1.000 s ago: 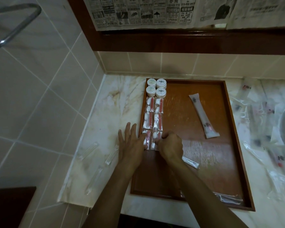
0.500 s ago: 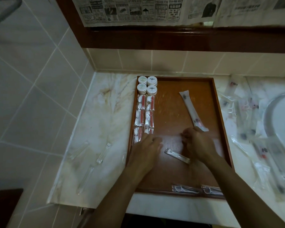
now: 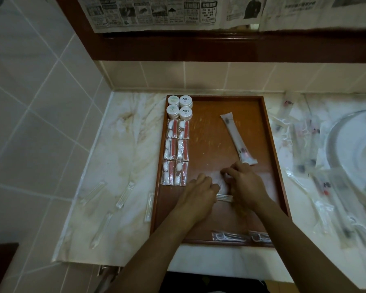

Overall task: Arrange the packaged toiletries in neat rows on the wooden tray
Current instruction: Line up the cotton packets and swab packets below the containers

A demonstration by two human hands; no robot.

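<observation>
The wooden tray (image 3: pixel 265 132) lies on the marble counter. Down its left side run round white jars (image 3: pixel 179 106) and, below them, two columns of red-and-white swab packets (image 3: pixel 176 152). A long white sachet (image 3: pixel 238 139) lies slanted at the middle right. Two floss-pick packets (image 3: pixel 228 236) rest against the front rim. A small clear packet (image 3: pixel 224 197) lies mid-tray, and its ends run under both hands. My left hand (image 3: pixel 199 195) is curled over its left end. My right hand (image 3: pixel 246 183) covers its right end with the fingers bent.
Several loose clear packets (image 3: pixel 125 194) lie on the counter left of the tray. A heap of clear wrapped items (image 3: pixel 304 144) spreads to the right, beside a white sink basin (image 3: pixel 351 144). Tiled walls and a dark mirror frame close off the left and back.
Both hands left the bottom swab packets and moved right to mid-tray. They have now closed in on the small clear packet from both sides.
</observation>
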